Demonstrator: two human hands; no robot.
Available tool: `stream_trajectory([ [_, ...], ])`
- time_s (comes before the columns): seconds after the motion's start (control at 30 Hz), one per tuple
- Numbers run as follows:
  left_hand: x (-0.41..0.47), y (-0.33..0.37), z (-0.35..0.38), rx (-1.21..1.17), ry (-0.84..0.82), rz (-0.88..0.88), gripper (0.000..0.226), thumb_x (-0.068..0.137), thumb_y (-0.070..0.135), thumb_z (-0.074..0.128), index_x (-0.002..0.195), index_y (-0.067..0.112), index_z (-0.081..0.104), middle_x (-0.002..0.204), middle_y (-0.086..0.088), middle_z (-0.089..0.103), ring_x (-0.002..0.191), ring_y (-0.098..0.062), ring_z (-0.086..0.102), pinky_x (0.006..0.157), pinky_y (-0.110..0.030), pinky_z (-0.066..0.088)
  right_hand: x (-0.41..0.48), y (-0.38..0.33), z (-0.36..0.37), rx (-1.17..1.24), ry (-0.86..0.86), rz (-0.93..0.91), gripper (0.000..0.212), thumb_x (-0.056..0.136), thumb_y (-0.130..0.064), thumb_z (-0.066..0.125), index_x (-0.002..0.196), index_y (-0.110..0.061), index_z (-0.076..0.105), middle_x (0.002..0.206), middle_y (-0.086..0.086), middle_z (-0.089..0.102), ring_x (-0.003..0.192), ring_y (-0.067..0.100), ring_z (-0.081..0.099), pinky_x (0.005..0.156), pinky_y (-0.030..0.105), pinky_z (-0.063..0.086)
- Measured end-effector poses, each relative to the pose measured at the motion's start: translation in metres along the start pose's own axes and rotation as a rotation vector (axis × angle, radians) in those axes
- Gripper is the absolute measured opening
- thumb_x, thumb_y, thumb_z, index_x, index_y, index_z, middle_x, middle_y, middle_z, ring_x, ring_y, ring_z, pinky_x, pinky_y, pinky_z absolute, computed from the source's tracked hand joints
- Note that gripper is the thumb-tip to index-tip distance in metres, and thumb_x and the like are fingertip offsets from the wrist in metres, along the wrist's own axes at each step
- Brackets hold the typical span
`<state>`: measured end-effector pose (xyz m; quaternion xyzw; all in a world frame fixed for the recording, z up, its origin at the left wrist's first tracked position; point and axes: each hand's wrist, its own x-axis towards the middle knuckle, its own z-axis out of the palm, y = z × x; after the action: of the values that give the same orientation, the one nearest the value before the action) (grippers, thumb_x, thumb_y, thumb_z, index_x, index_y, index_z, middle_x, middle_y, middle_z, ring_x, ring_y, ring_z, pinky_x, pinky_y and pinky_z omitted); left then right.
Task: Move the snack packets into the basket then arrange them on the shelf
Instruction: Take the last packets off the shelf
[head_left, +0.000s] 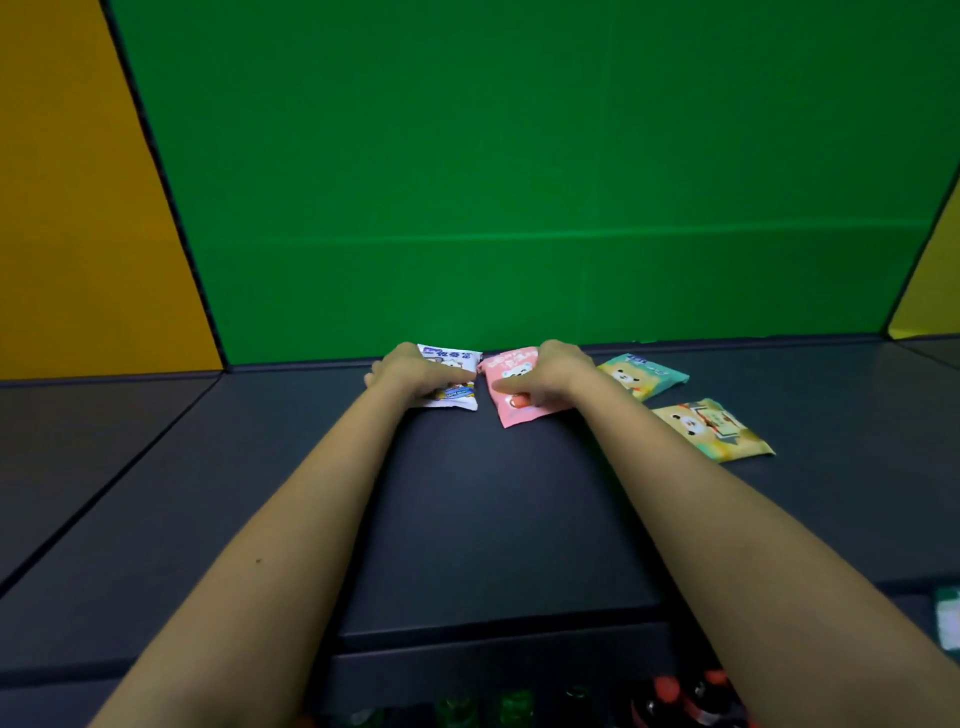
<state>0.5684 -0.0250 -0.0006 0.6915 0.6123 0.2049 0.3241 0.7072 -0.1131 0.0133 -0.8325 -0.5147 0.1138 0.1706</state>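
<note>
The white snack packet (457, 364) and the pink snack packet (511, 410) lie side by side at the back of the dark shelf (467, 519), by the green wall (519, 182). Your left hand (415, 374) curls its fingers round the white one, and your right hand (553, 371) pinches the pink one. To line them up well, slide each flat and square to the wall, spaced like the teal packet (644, 374) and yellow packet (714, 428) to the right, then loosen both grips.

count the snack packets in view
4: white packet under the left hand, pink packet under the right hand, teal packet and yellow packet further right. A cut-off item at the right edge may be a fifth.
</note>
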Motion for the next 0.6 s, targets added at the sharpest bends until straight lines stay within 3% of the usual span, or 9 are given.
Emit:
stream_trajectory([
  [0.03,0.002,0.000,-0.002,-0.031,-0.018,0.015,0.089,0.026,0.063,0.078,0.098,0.013,0.061,0.109,-0.010,0.067,0.104,-0.024,0.062,0.092,-0.037,0.050,0.001,0.000,0.000,0.005,-0.009,-0.008,0.041,0.078,-0.049,0.065,0.073,-0.012,0.049,0.098,0.011,0.058,0.084,0.024,0.047,0.068,0.027,0.034],
  [0.07,0.000,-0.001,-0.003,-0.082,-0.045,0.037,0.067,0.038,0.054,0.083,0.085,0.012,0.061,0.092,-0.008,0.069,0.087,-0.018,0.067,0.079,-0.029,0.054,0.002,-0.001,0.000,0.004,-0.017,-0.015,0.040,0.079,-0.048,0.066,0.085,-0.011,0.054,0.106,0.012,0.060,0.086,0.024,0.046,0.069,0.026,0.034],
  [0.1,-0.002,-0.001,-0.004,-0.151,-0.084,0.064,0.041,0.056,0.038,0.084,0.074,0.011,0.058,0.073,-0.004,0.068,0.064,-0.010,0.067,0.061,-0.020,0.053,0.003,-0.003,0.000,0.000,-0.012,-0.026,0.044,0.079,-0.047,0.066,0.100,-0.009,0.057,0.113,0.012,0.061,0.088,0.025,0.048,0.070,0.026,0.034],
  [0.17,-0.005,-0.001,-0.005,-0.234,-0.146,0.101,0.022,0.074,0.011,0.076,0.066,0.012,0.056,0.045,0.005,0.062,0.034,-0.001,0.055,0.037,-0.012,0.043,0.003,-0.007,0.001,-0.053,0.009,-0.055,0.049,0.080,-0.046,0.063,0.110,-0.008,0.057,0.117,0.009,0.061,0.099,0.027,0.054,0.071,0.025,0.034],
  [0.23,-0.007,-0.005,-0.008,-0.284,-0.161,0.143,0.017,0.075,0.005,0.074,0.069,0.012,0.060,0.040,0.008,0.061,0.032,0.001,0.054,0.036,-0.009,0.042,0.001,-0.009,-0.003,-0.108,0.005,-0.098,0.035,0.084,-0.044,0.059,0.091,-0.010,0.058,0.099,0.005,0.061,0.098,0.028,0.054,0.071,0.024,0.034],
  [0.3,-0.007,-0.009,-0.014,-0.369,-0.139,0.167,0.015,0.075,0.003,0.072,0.072,0.013,0.062,0.048,0.007,0.065,0.037,0.001,0.058,0.040,-0.010,0.046,-0.011,-0.005,-0.017,-0.100,0.011,-0.119,0.033,0.087,-0.041,0.055,0.071,-0.013,0.047,0.087,0.005,0.051,0.088,0.025,0.046,0.070,0.024,0.032],
  [0.4,-0.015,-0.008,-0.020,-0.457,-0.181,0.224,0.013,0.076,0.002,0.071,0.074,0.012,0.063,0.050,0.007,0.068,0.043,-0.003,0.063,0.046,-0.013,0.051,-0.027,0.024,-0.042,0.138,0.054,-0.135,0.030,0.086,-0.039,0.057,0.073,-0.012,0.056,0.093,0.007,0.058,0.086,0.024,0.052,0.071,0.025,0.038],
  [0.5,-0.030,0.014,-0.015,-0.492,-0.280,0.299,0.011,0.078,0.003,0.070,0.075,0.011,0.064,0.054,0.005,0.069,0.047,-0.005,0.065,0.047,-0.016,0.053,-0.049,0.072,-0.063,0.533,0.067,-0.098,0.028,0.082,-0.036,0.064,0.088,-0.009,0.069,0.099,0.011,0.072,0.089,0.026,0.067,0.085,0.034,0.051],
  [0.6,-0.041,0.045,0.003,-0.496,-0.367,0.345,0.008,0.080,0.005,0.069,0.077,0.010,0.063,0.055,0.004,0.070,0.047,-0.005,0.065,0.048,-0.016,0.053,-0.073,0.119,-0.085,0.641,0.017,-0.091,0.024,0.083,-0.034,0.066,0.081,-0.011,0.068,0.073,0.005,0.073,0.056,0.013,0.065,0.062,0.021,0.051],
])
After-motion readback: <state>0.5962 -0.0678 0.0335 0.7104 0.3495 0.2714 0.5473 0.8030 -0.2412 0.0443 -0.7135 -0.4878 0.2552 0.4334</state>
